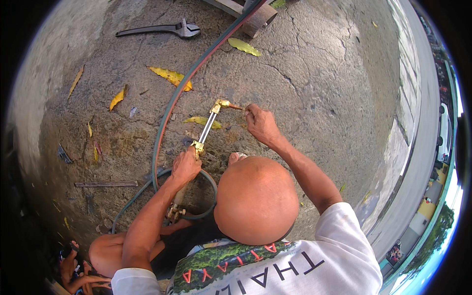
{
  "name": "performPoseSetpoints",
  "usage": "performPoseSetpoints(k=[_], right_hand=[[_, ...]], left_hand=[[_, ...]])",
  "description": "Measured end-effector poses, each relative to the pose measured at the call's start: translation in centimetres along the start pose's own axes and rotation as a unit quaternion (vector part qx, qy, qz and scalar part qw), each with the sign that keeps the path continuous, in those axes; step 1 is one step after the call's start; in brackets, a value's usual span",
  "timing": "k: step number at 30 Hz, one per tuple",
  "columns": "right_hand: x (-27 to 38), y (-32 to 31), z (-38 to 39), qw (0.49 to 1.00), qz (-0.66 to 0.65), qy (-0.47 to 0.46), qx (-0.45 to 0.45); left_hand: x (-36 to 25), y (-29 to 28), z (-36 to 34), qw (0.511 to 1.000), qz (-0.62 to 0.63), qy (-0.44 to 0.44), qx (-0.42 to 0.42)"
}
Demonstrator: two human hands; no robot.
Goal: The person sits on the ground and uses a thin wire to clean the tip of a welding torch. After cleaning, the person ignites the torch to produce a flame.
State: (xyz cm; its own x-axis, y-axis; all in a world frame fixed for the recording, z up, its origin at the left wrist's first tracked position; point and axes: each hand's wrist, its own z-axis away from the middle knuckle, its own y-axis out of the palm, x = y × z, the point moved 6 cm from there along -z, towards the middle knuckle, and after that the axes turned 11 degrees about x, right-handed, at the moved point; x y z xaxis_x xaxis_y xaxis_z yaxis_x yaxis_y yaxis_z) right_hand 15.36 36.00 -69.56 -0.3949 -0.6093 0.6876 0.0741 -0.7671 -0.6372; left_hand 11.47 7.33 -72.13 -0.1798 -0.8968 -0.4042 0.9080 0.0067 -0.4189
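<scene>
My left hand is closed around the handle of a cutting torch, just below its brass fitting. Silver tubes run up from there to a brass head with a copper-coloured tip pointing right. Brass valves show at the handle's lower end. My right hand is at the end of the tip, thumb and fingers pinched together. Whatever is between those fingers is too small to make out. My bent right knee rises between my forearms, with toes showing beyond it.
Red and green hoses arc across the cracked concrete and loop near the valves. An adjustable wrench lies far left, a flat metal strip nearer. A metal pipe sits at the top. Another person's limbs show lower left; a road runs right.
</scene>
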Motion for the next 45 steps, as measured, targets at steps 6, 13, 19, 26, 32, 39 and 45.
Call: performPoseSetpoints(k=[6,13,19,26,32,39,45], right_hand=[[1.0,0.1,-0.2,0.988,0.143,-0.051,-0.019],[1.9,-0.7,-1.9,0.969,0.21,-0.107,0.073],[3.7,-1.2,-3.1,0.913,0.31,-0.226,0.14],[1.3,-0.7,-3.5,0.969,0.183,-0.112,0.121],[0.2,0.1,-2.0,1.0,-0.022,-0.001,-0.02],[1.2,1.0,-0.6,0.991,-0.065,0.044,-0.112],[0.7,2.1,0.1,0.986,-0.105,0.042,-0.12]], left_hand=[[0.0,-0.1,0.0,1.0,0.004,0.011,-0.013],[0.1,-0.2,0.1,1.0,0.025,0.001,-0.001],[0.1,-0.2,0.0,1.0,0.019,0.009,0.0],[0.1,-0.2,-0.1,0.999,0.019,0.025,-0.006],[0.3,-0.2,-0.1,0.998,0.056,0.023,0.002],[0.5,0.0,-0.3,0.997,0.066,0.031,-0.014],[0.4,0.0,-0.3,0.997,0.06,0.035,-0.016]])
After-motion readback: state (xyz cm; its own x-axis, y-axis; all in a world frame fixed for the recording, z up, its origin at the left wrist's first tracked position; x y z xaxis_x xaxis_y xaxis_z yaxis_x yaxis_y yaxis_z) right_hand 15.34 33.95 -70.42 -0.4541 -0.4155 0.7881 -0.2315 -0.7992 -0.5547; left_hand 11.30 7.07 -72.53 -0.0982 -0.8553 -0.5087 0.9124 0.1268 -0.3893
